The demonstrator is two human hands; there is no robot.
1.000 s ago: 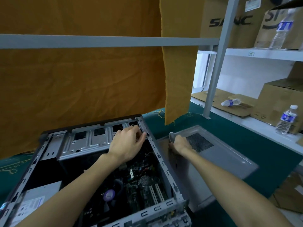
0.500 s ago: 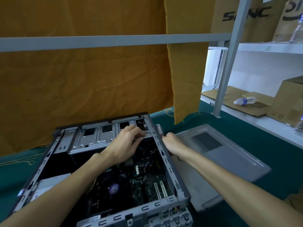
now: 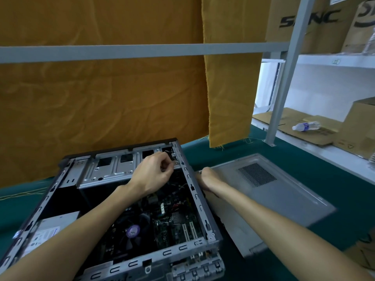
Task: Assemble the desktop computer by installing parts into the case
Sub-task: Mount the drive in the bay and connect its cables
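Since a second ago your right hand [image 3: 205, 178] has left the side panel [image 3: 269, 191] and come to the outer wall of the case [image 3: 194, 191], just beside your left hand's grip; whether its fingers are curled I can't tell. Your left hand [image 3: 156, 173] pinches something small at the drive cage [image 3: 113, 169], too small to name. You seem to be fixing a part there; next, steady the case and seat it.

A stockroom-like computer workshop: grey metal shelving [image 3: 284, 78] holds printed cardboard boxes [image 3: 308, 21] and flattened cardboard [image 3: 292, 126], an orange cloth [image 3: 101, 102] hangs as a backdrop, and an opened computer case [image 3: 129, 199] lies on the green-covered table [image 3: 263, 151].
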